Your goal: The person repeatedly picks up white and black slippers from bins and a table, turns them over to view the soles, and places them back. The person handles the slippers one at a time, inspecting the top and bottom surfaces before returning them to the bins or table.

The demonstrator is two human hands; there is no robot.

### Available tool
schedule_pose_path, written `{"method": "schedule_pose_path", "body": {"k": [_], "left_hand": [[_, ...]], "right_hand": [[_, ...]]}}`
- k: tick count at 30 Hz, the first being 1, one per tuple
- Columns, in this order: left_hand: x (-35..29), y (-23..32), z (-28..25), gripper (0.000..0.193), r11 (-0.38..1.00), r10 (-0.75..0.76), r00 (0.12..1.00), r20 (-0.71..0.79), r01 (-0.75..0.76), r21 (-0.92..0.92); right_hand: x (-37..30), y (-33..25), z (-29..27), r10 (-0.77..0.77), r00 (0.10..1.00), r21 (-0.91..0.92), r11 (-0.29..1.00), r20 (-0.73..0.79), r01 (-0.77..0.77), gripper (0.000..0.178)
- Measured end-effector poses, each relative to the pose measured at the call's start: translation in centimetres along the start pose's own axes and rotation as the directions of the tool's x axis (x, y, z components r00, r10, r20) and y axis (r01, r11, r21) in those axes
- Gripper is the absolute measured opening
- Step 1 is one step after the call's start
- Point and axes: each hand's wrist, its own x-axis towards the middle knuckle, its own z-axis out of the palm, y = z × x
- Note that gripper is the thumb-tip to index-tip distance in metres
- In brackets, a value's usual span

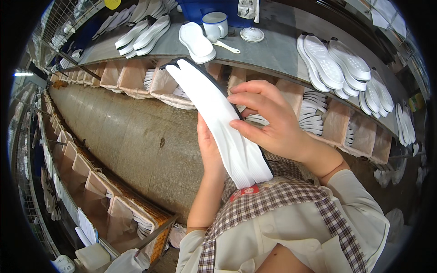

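I hold a long white fabric piece (207,101) with black edging, tilted in front of my chest; its exact kind is unclear. Its near end is ribbed, and creases run along its lower half. My left hand (208,141) grips it from the left and underneath, its fingers mostly hidden behind. My right hand (268,111) is at its right edge, thumb against the white face, some fingers at or behind the black edging. On the bench beyond lie a white shoe sole (195,42), a white brush (223,46), a white mug (215,25) with blue rim and a white lid (251,35).
The grey bench (273,57) carries white soles in groups, at left (144,36) and right (339,63). Lined bins (132,77) run under its edge, some holding white soles. More lined bins (88,179) stand along my left. A blue crate (227,12) sits at the back.
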Motion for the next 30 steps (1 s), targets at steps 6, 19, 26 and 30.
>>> {"method": "schedule_pose_path", "body": {"k": [6, 19, 26, 30], "left_hand": [[-0.2, 0.0, -1.6, 0.062, 0.978, 0.132, 0.991, 0.025, -0.134, 0.16], [-0.5, -0.3, -3.6, 0.069, 0.905, 0.276, 0.96, 0.043, -0.275, 0.324], [-0.6, -0.1, -4.4, 0.071, 0.835, 0.358, 0.933, 0.033, -0.336, 0.436], [-0.6, 0.1, -4.3, 0.075, 0.855, 0.368, 0.928, 0.048, -0.359, 0.375]], "right_hand": [[0.4, -0.4, 0.5, -0.065, 0.998, -0.012, 0.998, -0.013, 0.065, 0.04], [2.4, -2.3, -0.9, -0.109, 0.976, -0.16, 0.977, 0.188, 0.14, 0.047], [2.7, -3.2, -1.1, -0.181, 0.96, -0.211, 0.951, 0.215, 0.226, 0.05], [2.7, -3.6, -1.1, -0.191, 0.955, -0.203, 0.95, 0.226, 0.238, 0.051]]}}
